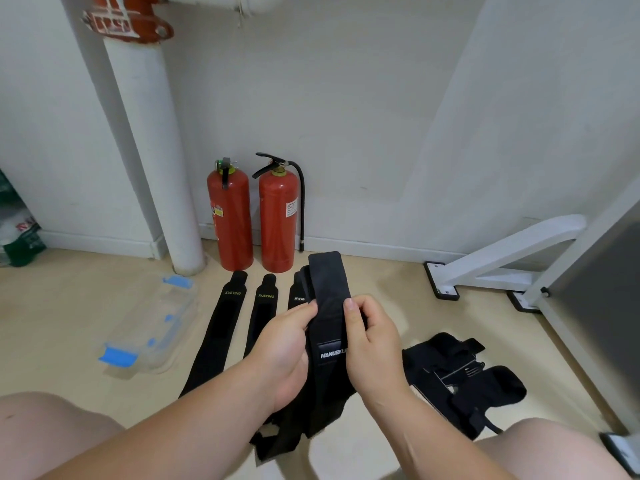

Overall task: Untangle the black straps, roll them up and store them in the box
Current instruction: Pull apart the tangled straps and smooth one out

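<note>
A clear box point(152, 327) sits far left with open floor point(62, 317) around it. Next over, three black straps point(216, 334) lie flat side by side, long axes pointing at the wall point(346, 133). The left hand point(284, 348) and right hand point(372, 344) both pinch a fourth strap point(329, 289), its end pointing up toward the wall. One tangled pile point(460, 375) is on the right.

A plain utility or storage corner inside a building. Two red fire extinguishers point(231, 220) stand against the far white wall point(346, 116). Left of them a thick white pipe point(152, 161) rises from the beige floor point(62, 323) to a red flanged fitting point(128, 26) (its paint chipped). At the right stands a white metal frame point(512, 247) on black feet; stuffed sacks point(20, 233) sit far left.
</note>
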